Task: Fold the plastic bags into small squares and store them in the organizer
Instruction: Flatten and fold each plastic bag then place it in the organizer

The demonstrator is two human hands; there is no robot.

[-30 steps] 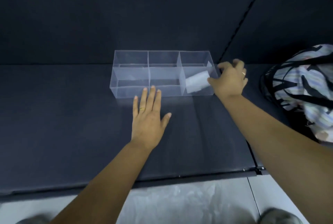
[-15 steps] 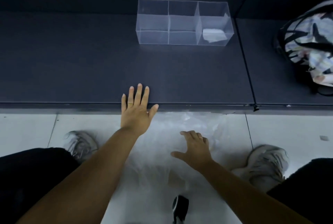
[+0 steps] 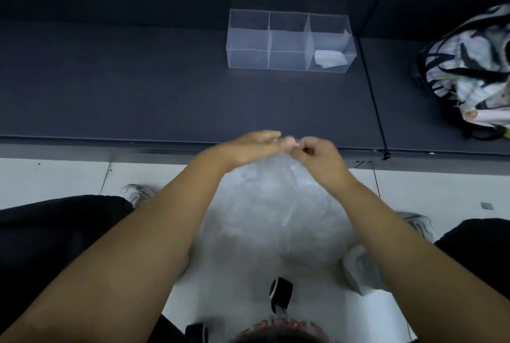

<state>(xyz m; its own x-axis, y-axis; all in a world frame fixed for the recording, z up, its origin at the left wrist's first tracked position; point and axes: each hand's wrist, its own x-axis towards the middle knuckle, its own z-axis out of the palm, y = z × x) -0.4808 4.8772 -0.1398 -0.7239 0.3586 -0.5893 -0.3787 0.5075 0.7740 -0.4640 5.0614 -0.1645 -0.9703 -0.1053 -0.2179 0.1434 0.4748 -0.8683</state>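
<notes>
Seen from above, a seated person's knees in black trousers (image 3: 55, 232) frame the near edge, with a white tile floor (image 3: 430, 188) between them. Over that floor hangs a clear plastic bag (image 3: 276, 204), crumpled and billowing, held up by its top edge. It looks nearly weightless, limp and slick, likely to slide or spring open unless kept taut, so the corners or the top hem are the sensible places to hold. Both hands meet at that top edge, just in front of the near rim of a dark padded platform (image 3: 138, 94). The right hand (image 3: 317, 157) has its fingers curled, pinching the hem. The left hand (image 3: 256, 146) reaches in with straighter fingers, but blur hides whether it pinches or only touches. All of the bag falls below and nearer than the grip, toward the lap. Farther off on the platform stands a clear organizer (image 3: 248, 39), well apart from the hands, with one white folded bag (image 3: 329, 58) in its near-right compartment. A patterned bag (image 3: 469, 66) sits at the far right.
</notes>
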